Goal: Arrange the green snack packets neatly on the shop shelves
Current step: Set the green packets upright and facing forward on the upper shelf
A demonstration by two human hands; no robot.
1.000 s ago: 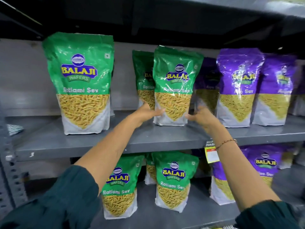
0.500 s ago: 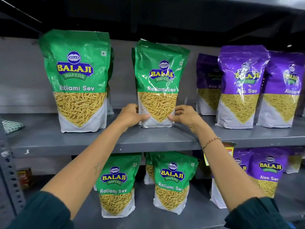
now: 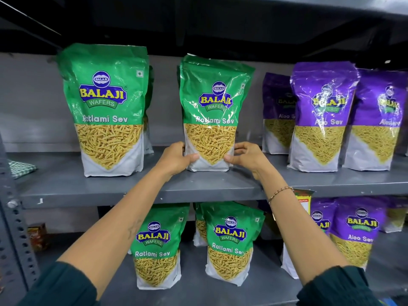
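Unmoved since before, green packet stands between left hand and right hand.

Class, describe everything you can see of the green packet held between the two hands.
The green packet is a glossy plastic pouch marked Balaji Wafers, Ratlami Sev, with yellow sev showing above a white base. It stands upright on the upper shelf, another green packet behind it. The left hand and right hand grip its lower sides.

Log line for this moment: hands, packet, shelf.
hands: left, right grip sides of middle green packet | packet: upright | shelf: upper shelf | neighbours: apart
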